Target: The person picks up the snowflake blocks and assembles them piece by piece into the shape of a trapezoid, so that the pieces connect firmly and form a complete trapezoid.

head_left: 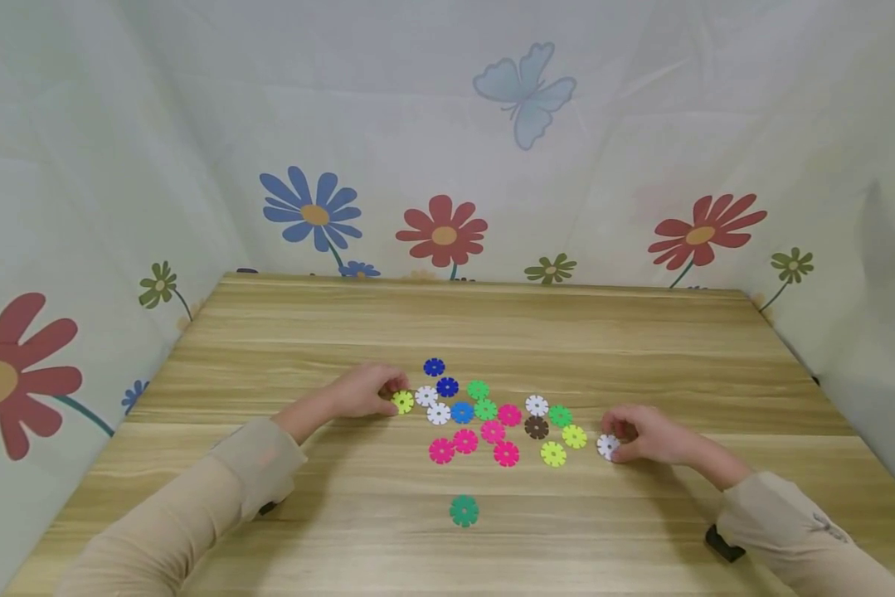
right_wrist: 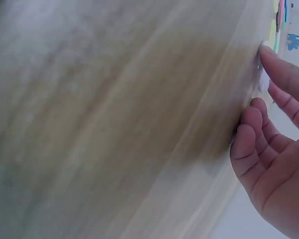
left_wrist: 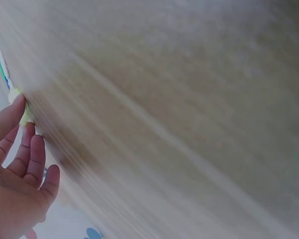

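Pinching a yellow disc (head_left: 401, 403) at the left end of some bright discs (head_left: 493, 432) on the wooden table (head_left: 566, 332), the left hand (head_left: 361, 390) shows in the head view; across from it, the right hand (head_left: 654, 435) pinches a white disc (head_left: 606, 448). A dark mark (head_left: 828, 528) on the right sleeve (head_left: 771, 510) is too small to read. The left wrist view shows thumb and finger on the yellow disc; the right wrist view, the same around the white disc.

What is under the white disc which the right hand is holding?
Wooden tabletop shows around the white disc; the right hand covers part of the disc's edge. What lies directly beneath the disc cannot be seen.
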Available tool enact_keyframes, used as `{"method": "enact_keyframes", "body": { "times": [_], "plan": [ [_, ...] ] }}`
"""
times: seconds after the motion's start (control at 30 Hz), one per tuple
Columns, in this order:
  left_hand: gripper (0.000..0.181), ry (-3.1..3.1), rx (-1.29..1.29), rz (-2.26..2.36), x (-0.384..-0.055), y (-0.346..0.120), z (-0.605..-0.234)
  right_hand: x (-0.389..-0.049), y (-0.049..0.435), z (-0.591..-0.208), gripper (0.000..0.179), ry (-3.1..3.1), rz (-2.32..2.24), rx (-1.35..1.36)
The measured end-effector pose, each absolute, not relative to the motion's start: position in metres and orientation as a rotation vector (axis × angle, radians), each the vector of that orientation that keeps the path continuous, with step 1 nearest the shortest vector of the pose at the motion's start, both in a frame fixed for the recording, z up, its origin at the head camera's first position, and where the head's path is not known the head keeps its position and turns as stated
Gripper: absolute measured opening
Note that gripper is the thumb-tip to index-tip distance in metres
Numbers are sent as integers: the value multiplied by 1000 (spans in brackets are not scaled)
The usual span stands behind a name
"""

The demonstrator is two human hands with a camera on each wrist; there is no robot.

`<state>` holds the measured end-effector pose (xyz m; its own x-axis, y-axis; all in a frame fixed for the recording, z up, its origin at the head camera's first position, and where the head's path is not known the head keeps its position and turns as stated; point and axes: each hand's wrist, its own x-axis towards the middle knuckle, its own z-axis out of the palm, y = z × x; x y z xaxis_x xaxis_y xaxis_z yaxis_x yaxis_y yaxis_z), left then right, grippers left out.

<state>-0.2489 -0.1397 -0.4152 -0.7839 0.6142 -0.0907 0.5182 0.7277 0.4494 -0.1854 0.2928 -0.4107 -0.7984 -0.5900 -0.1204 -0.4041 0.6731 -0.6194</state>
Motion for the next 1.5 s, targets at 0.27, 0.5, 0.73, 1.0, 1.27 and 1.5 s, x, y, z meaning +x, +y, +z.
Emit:
{"method": "enact_keyframes", "body": {
  "times": [0.27, 0.5, 0.73, 1.0, 1.27, 1.5],
  "plan": [
    [26, 2663, 896, 725, -245, -141, -414, -184, 288, -407, 22, 2554, -860, -720],
    [14, 2638, 795, 830, -239, -141, -408, -187, 282, -402, 13, 2361, -1147, -610],
    [16, 2626, 725, 1044, -235, -137, -401, -195, 263, -388, 15, 2384, -1285, -588],
    [20, 2680, 714, 1226, -227, -121, -388, -201, 233, -374, 24, 2348, -1471, -472],
    [20, 2741, 761, 1242, -219, -105, -379, -205, 203, -366, 22, 2326, -1585, -440],
    [19, 2776, 867, 1227, -214, -96, -379, -208, 182, -366, 22, 2253, -1671, -402]
  ]
}}
